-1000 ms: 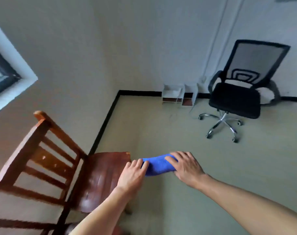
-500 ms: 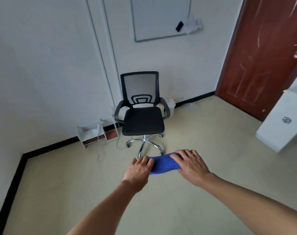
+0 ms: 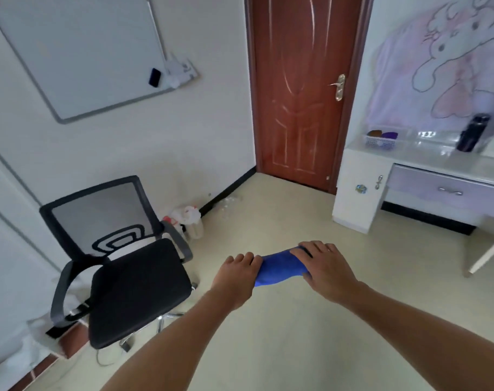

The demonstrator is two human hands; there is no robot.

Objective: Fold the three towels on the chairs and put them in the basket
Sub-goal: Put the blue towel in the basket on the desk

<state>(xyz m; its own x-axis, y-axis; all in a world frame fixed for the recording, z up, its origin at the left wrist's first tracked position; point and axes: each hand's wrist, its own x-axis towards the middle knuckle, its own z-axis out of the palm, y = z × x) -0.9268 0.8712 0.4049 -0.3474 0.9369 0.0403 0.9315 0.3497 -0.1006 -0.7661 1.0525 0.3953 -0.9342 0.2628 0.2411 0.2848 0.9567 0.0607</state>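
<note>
Swinging right since a second ago, the view has left the wooden chair behind and now takes in the door (image 3: 302,94), while the folded blue towel (image 3: 278,268) stays between the same two hands. I see it carried in mid-air over the floor, well short of the door and just right of the office chair (image 3: 135,289). The left grip (image 3: 236,277) is clenched round one end and the right grip (image 3: 329,269) wraps the other, fingers over the top.

The basket (image 3: 379,142) sits on the counter (image 3: 403,158) just right of the door and already holds a brown thing and a purple thing, most likely folded towels, though I cannot be sure at this range.

By my reading, the main risk is the fold coming loose. The towel is held only at its ends and bows in the middle, so any easing of either grip during the walk could let a layer drop open. The basket also looks small and part full, so a careless push could tip it or crumple what lies inside. A dark bottle (image 3: 471,134) stands on the counter further right of the door than the basket, and a wide sweep of the right arm could knock it.

No writing or brand can be read. The whiteboard (image 3: 79,52) left of the door is blank, the bottle shows no legible label, and the hanging (image 3: 443,66) right of the door carries only a cartoon drawing.
</note>
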